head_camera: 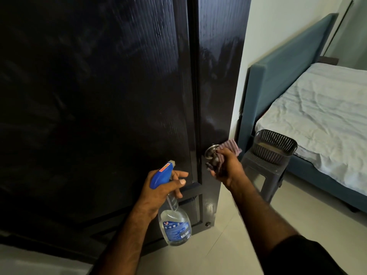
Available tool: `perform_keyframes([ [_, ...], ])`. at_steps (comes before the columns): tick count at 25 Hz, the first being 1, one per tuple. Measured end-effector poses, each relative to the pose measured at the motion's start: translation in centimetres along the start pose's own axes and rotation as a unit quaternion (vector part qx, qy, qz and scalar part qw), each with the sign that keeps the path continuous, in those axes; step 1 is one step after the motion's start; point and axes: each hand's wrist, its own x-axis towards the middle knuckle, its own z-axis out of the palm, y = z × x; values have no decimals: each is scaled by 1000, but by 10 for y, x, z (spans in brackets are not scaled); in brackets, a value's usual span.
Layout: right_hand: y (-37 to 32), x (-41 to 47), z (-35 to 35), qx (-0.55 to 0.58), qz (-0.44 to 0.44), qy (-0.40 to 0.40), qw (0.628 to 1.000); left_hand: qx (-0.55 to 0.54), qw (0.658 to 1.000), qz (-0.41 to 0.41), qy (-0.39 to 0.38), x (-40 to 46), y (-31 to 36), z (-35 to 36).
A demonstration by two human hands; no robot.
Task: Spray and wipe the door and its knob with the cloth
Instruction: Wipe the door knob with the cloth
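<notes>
Both arms reach forward; left grip (158, 187) curled closed, right grip (226, 167) clenched, wrist raised.

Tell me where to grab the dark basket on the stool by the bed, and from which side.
Grip the basket by its near rim, coming from above on the door side. It sits upright and open-topped on the stool, and the bed crowds its far side. The rim looks the easiest part to pinch.

Door: the big dark door (119, 96) is shiny.
Right hand: the right hand (228, 167) holds a striped cloth (231, 145) on the silver knob (211, 150).
Left hand: the left hand (160, 187) holds a spray bottle (174, 225) with a blue top.
Nearby: a basket (276, 145) sits on a stool (264, 171) beside the bed (321, 108).
</notes>
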Motion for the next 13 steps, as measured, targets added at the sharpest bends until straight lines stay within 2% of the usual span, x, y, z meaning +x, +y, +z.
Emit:
perform_keyframes([
  [2,2,-1,-5,84,106,-72,988,4,1000,-2,5,0,2,0],
  [4,8,-2,-13,128,132,-107,977,9,1000,-1,6,0,6,1],
  [6,8,-8,-16,80,99,-111,986,12,1000,5,1,1,12,3],
  [8,7,-12,-18,-90,-22,-39,995,18,1000,9,-1,2,16,3],
  [9,8,-12,-20,-224,-125,39,966,23,1000,12,0,2,17,3],
  [10,8,-13,-23,-337,-242,111,903,24,1000,15,0,2,18,3],
  [11,5,-17,-23,-400,-345,146,837,23,1000,17,0,1,19,4],
  [12,-1,-22,-22,-420,-426,144,788,23,1000,17,0,0,19,4],
  [13,-8,-24,-20,-437,-474,118,755,25,1000,16,2,-2,19,5],
])
